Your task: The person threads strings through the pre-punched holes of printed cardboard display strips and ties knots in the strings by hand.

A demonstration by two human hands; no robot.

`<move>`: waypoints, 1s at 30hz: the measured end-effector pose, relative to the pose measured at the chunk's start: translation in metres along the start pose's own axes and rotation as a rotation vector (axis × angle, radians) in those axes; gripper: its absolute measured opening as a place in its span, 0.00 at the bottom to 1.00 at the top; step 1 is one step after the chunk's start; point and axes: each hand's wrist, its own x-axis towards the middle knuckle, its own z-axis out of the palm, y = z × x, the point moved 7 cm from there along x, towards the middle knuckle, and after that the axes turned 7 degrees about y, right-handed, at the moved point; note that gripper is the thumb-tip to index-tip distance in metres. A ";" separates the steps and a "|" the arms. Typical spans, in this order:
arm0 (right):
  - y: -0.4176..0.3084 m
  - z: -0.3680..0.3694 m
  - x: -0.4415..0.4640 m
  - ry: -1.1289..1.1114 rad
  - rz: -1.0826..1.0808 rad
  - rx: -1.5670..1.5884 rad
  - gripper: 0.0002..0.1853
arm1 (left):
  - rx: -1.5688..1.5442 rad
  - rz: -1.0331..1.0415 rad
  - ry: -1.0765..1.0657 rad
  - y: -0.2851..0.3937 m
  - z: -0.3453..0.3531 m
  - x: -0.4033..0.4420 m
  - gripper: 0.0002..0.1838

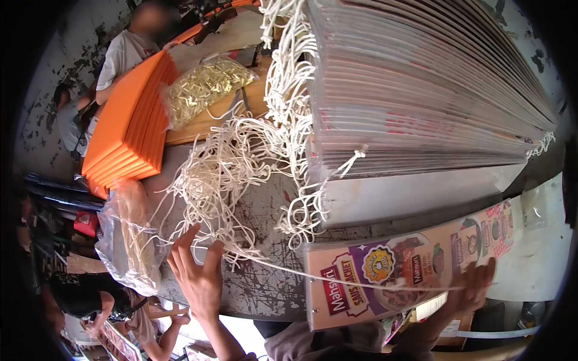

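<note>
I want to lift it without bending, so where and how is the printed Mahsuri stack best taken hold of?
Probably grip its near long edge from the person's side, thumb on top, fingers below: the Mahsuri stack lies flat, and that edge seems to overhang the table. The tall stack crowds its far edge.

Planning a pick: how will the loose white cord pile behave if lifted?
The white cord pile looks limp, likely to sag: strands loop every way. Pulling one would probably drag others, since they cross and tangle. Likely light for its bulk: thin cord, visible gaps.
</note>
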 end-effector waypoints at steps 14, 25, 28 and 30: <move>0.033 0.054 -0.003 -0.062 -0.081 -1.029 0.06 | -0.742 -0.200 -0.241 0.056 -0.034 -0.060 0.10; 0.118 0.110 -0.023 -0.350 0.165 -1.430 0.10 | -1.110 -0.419 -0.448 0.087 -0.004 -0.076 0.08; 0.124 0.110 -0.027 -0.425 0.226 -1.359 0.10 | -1.204 -0.482 -0.469 0.089 0.001 -0.075 0.09; 0.127 0.115 -0.028 -0.441 0.210 -1.358 0.10 | -1.251 -0.542 -0.484 0.087 0.003 -0.073 0.10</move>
